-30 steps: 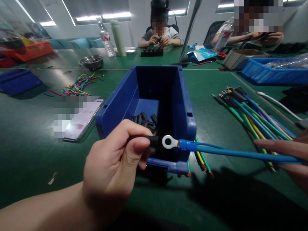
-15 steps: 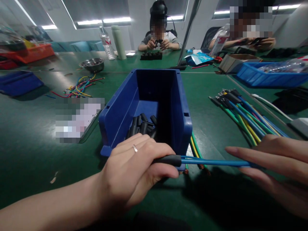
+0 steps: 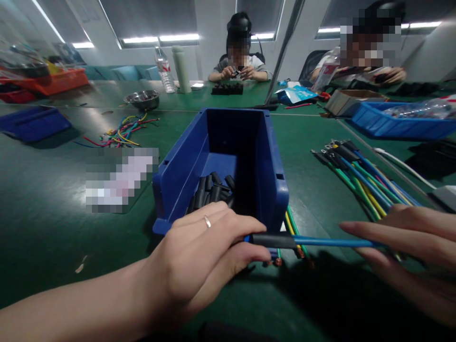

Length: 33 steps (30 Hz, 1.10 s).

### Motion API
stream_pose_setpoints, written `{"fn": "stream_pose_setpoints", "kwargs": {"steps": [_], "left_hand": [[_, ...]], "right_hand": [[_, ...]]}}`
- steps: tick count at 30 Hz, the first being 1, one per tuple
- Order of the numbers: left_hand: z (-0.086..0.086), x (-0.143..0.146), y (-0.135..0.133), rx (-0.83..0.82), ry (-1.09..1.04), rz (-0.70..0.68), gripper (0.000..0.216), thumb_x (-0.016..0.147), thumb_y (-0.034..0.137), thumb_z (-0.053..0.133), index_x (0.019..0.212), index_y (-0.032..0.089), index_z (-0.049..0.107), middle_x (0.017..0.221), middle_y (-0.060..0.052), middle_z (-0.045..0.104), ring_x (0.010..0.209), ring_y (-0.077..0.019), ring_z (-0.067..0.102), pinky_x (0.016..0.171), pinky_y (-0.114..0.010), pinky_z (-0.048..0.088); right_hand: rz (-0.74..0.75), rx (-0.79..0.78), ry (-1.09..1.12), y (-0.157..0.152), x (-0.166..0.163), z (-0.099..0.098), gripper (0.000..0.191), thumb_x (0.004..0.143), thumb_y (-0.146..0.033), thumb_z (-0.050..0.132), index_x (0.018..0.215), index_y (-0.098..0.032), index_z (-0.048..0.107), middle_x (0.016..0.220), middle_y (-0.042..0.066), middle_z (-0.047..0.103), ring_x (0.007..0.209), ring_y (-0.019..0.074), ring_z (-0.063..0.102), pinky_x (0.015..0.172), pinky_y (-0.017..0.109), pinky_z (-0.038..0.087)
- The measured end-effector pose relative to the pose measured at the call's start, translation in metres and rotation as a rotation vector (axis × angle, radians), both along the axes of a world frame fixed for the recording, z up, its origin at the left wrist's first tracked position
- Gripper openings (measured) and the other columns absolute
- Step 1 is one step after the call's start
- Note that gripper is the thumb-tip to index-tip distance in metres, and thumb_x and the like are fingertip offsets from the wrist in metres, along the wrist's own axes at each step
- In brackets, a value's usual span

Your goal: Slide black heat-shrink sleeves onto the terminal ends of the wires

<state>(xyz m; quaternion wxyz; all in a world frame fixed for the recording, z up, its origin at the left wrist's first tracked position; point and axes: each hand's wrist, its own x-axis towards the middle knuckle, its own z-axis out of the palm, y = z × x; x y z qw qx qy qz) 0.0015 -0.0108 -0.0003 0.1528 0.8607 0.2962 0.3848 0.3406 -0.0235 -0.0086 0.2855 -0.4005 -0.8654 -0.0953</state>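
Observation:
My left hand (image 3: 210, 251), a ring on one finger, pinches the near end of a short black tube (image 3: 280, 240) between thumb and fingers. This looks like a heat-shrink sleeve, and it sits around a blue wire (image 3: 327, 242). A bit of blue shows at the sleeve's left end, by my fingers. At the right edge my right hand (image 3: 409, 247) grips the same wire, whose far end is hidden in the palm. Behind my left hand stands a blue bin (image 3: 280, 190) with several loose black tubes (image 3: 213, 192) inside.
Bundled wires with ring terminals (image 3: 349, 156) lie at right. Bare-ended green and yellow wires (image 3: 292, 228) lie beside the bin. At left are a phone (image 3: 124, 183), loose coloured wires (image 3: 124, 130) and a metal bowl (image 3: 142, 99). Two people work across the green table (image 3: 107, 261).
The black sleeve has shifted right along the blue wire, out of my left fingers, and blue now shows at its left end. My right hand has barely moved.

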Motion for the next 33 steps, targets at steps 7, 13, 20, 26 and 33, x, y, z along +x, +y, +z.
{"fn": "stream_pose_setpoints", "kwargs": {"steps": [7,13,20,26,33], "left_hand": [[0.002,0.0,-0.005,-0.052,-0.041,0.069,0.017,0.112,0.03,0.059,0.128,0.027,0.066,0.097,0.001,0.08,0.076,-0.0117,0.076,0.075,-0.019,0.059],[0.009,0.003,0.0,-0.093,-0.093,0.045,0.015,0.111,0.029,0.059,0.121,0.024,0.07,0.096,0.0,0.082,0.077,-0.013,0.077,0.075,-0.018,0.061],[0.003,0.001,-0.003,-0.114,-0.151,0.081,0.022,0.103,0.02,0.064,0.124,0.026,0.07,0.1,-0.002,0.08,0.085,-0.0168,0.077,0.079,-0.023,0.062],[0.003,0.0,-0.003,-0.159,-0.162,0.085,0.019,0.106,0.029,0.058,0.121,0.023,0.069,0.098,-0.003,0.075,0.085,-0.0174,0.072,0.079,-0.027,0.057],[0.015,0.006,0.003,-0.143,-0.074,-0.036,0.03,0.108,0.011,0.046,0.082,0.02,0.058,0.074,0.002,0.064,0.071,-0.0123,0.061,0.072,-0.024,0.048]], "right_hand": [[0.125,0.084,-0.028,0.002,-0.004,-0.003,0.024,0.102,-0.019,0.061,0.123,-0.028,0.069,0.083,0.002,0.074,0.068,0.0115,0.07,0.058,0.023,0.054],[0.124,0.12,-0.052,0.007,-0.013,0.011,0.021,0.102,-0.016,0.059,0.119,-0.028,0.066,0.076,0.001,0.072,0.062,0.0121,0.068,0.054,0.023,0.053],[0.123,0.067,-0.058,0.008,-0.02,0.021,0.028,0.1,-0.014,0.056,0.12,-0.033,0.063,0.077,-0.002,0.074,0.056,0.0133,0.067,0.043,0.026,0.046],[0.038,0.023,0.035,0.0,-0.012,0.011,0.032,0.099,-0.02,0.058,0.122,-0.04,0.065,0.083,-0.004,0.076,0.061,0.0168,0.071,0.051,0.032,0.053],[0.107,0.052,-0.08,0.009,-0.011,0.013,0.031,0.099,-0.018,0.06,0.124,-0.035,0.065,0.088,-0.001,0.077,0.06,0.0159,0.071,0.048,0.029,0.051]]}}
